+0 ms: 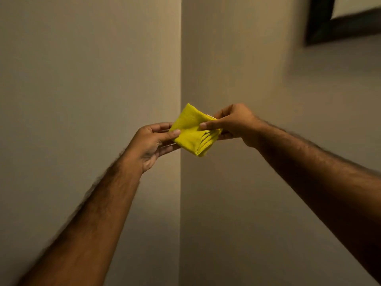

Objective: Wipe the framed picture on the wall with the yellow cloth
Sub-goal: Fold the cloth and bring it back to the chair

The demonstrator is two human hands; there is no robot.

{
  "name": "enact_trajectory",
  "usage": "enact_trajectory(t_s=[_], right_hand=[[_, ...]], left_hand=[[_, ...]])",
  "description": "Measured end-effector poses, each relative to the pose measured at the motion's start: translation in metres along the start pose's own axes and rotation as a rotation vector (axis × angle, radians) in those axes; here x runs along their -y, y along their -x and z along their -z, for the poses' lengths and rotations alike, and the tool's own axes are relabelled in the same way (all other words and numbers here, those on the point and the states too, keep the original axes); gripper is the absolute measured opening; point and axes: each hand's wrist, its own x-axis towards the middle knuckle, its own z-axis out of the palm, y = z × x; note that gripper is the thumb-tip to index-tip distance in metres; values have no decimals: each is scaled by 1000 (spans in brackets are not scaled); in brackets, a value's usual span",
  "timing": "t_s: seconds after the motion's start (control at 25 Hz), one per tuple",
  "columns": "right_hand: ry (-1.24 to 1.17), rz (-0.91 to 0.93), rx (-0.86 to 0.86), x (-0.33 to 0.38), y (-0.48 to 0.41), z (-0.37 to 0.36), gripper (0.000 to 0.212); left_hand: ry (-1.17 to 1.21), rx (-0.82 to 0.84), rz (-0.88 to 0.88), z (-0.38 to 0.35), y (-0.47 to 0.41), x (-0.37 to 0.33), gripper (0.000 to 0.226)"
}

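Both hands are up in front of a wall corner (180,58), at frame centre. The cloth (192,131) is between them: yellow, folded into a thick square pad, turned like a diamond, with stacked fold edges showing on its 4 o'clock side.

Left hand (153,144) is at 9 o'clock of the cloth. Its thumb lies on top of the near-left corner and its fingers go underneath, so it is pinching the cloth. The palm faces partly up.

Right hand (235,124) is at 3 o'clock of the cloth. Its thumb presses on the top face near the middle and its fingers curl behind the far edge, so it is also pinching the cloth. Both forearms are bare and come in from 7 and 4 o'clock.

The picture (338,23) is at 1 o'clock in the frame, on the right-hand wall (257,69), well apart from the cloth and both hands. Only its lower-left corner shows: a dark frame with a pale area inside. It is cut off by the frame edge and blurred, so I cannot tell what it shows.

The left-hand wall (82,79) is plain beige. Light is dim and warm, and there is some motion blur on the arms.
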Motion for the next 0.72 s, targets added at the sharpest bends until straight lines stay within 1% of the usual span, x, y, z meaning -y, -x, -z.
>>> enact_trajectory(t_s=[0.08, 0.2, 0.28, 0.4, 0.56, 0.64, 0.72], right_hand=[[7, -76, 110, -45, -3, -56, 54], [-40, -213, 262, -118, 0, -149, 51], [-66, -289, 347, -161, 4, -199, 50], [-61, -415, 529, -230, 16, -287, 43], [-49, -612, 787, -333, 51, -387, 37], [-52, -716, 849, -383, 78, -436, 34], [-26, -797, 869, -432, 111, -484, 27]], left_hand=[[12, -96, 89, 44, 25, 49, 19], [-1, -252, 199, 114, 67, 121, 20], [-16, -320, 264, 152, 92, 163, 25], [-40, -441, 400, 219, 135, 231, 33], [-94, -498, 602, 296, 198, 328, 31], [-109, -530, 707, 329, 232, 375, 27], [-117, -570, 802, 361, 268, 424, 23]])
